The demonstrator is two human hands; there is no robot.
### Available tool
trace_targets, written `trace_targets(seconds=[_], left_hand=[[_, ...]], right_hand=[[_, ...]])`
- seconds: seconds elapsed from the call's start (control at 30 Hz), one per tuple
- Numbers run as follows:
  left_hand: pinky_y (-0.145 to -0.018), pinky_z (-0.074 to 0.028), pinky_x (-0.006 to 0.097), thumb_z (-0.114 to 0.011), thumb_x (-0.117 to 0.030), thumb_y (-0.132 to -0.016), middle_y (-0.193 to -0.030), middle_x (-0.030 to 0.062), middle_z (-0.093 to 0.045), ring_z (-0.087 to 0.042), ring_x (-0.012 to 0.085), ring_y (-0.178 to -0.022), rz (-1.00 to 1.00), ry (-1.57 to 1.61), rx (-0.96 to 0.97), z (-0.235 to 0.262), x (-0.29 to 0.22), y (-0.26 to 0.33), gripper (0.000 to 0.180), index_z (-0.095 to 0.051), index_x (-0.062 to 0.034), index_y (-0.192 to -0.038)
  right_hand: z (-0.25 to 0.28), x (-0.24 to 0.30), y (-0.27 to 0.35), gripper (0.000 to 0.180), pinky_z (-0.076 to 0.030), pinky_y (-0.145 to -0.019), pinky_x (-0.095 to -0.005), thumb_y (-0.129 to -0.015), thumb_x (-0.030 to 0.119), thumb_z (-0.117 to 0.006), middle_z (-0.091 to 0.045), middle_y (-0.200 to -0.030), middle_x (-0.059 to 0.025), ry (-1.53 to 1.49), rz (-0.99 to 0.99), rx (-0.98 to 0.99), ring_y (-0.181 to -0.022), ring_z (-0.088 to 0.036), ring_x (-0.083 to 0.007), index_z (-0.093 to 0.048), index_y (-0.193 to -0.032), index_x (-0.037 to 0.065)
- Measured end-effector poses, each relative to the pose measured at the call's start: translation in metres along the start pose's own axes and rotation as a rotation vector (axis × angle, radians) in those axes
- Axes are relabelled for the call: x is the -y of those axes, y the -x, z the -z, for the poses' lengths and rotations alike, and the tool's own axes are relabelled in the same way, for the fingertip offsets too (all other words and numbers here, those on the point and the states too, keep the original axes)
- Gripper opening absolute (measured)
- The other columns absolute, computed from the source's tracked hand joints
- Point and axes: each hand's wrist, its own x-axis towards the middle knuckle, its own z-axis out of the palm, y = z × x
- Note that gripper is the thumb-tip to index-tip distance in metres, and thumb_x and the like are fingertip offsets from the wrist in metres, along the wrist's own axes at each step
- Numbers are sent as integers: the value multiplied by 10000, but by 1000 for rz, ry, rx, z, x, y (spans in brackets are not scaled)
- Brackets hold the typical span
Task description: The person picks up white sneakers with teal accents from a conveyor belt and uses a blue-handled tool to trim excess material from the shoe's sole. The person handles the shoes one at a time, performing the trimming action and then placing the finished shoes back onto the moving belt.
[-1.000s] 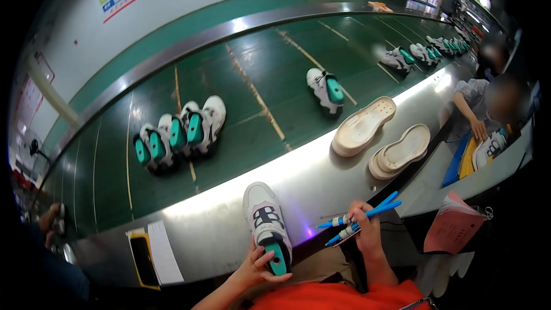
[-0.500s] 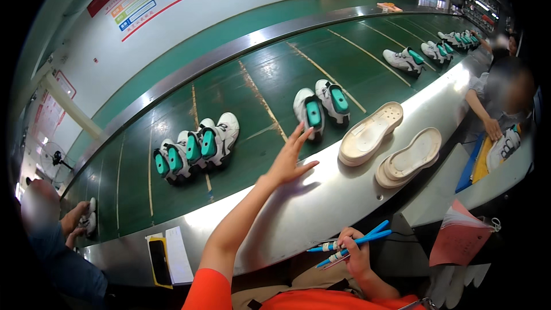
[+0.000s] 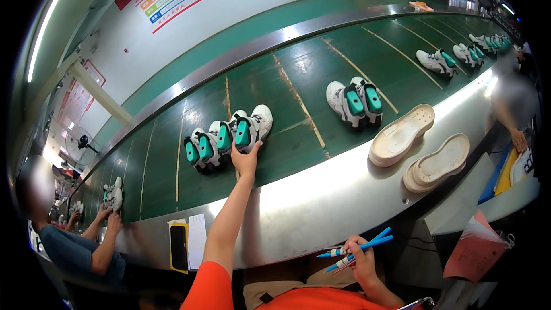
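Note:
My left hand (image 3: 245, 161) reaches to a white sneaker (image 3: 262, 120) at the right end of a row of several on the green conveyor belt. Thumb and fingers close around its heel end; the fingertips are partly hidden. Each sneaker in the row has a teal block in its opening, such as the teal block (image 3: 224, 136) beside my hand. Low in front of me, my right hand (image 3: 363, 258) is wrapped round some blue pens (image 3: 374, 240) with pale bands.
A pair of sneakers (image 3: 336, 97) stands mid-belt; more stand farther right. Two cream soles (image 3: 402, 135) lie on the metal ledge (image 3: 298, 206), with a phone (image 3: 179, 247) and paper (image 3: 197, 241) at its left. Co-workers sit at both sides; one (image 3: 80, 247) handles sneakers. A pink booklet (image 3: 475, 247) hangs right.
My left hand has moved left, from open beside the middle pair to the heel of the row's end sneaker. My right hand still holds the pens. The whole view has shifted.

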Motion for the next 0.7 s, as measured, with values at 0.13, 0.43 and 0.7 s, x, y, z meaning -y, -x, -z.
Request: trace_targets(seconds=[0.13,0.43,0.7], left_hand=[[-519,-463,241,-796,-212,-614,-973,99,-580,-587,147,-728,79,317,216,-18,-4,-19,692,-469,-22,-1193],[-486,-444,230,-757,-206,-669,-652,35,-587,-548,107,-518,282,155,727,137,-63,62,311,-592,3,-828],[-901,-401,359,-711,-304,-709,-1228,234,-453,-457,336,-1145,172,-138,729,193,-117,177,858,-230,24,-1340]], right_hand=[[-3,8,4,168,-357,-500,-181,-854,201,-535,-509,-696,6,-54,-17,3,-598,-434,-44,-521,-754,66],[-6,13,0,132,-309,-406,-156,-845,193,-560,-488,-667,21,-41,-10,-29,-510,-423,-21,-515,-794,80],[-21,18,-16,127,-345,-393,-172,-832,158,-572,-470,-696,8,-7,34,-43,-508,-436,-37,-502,-880,64]])
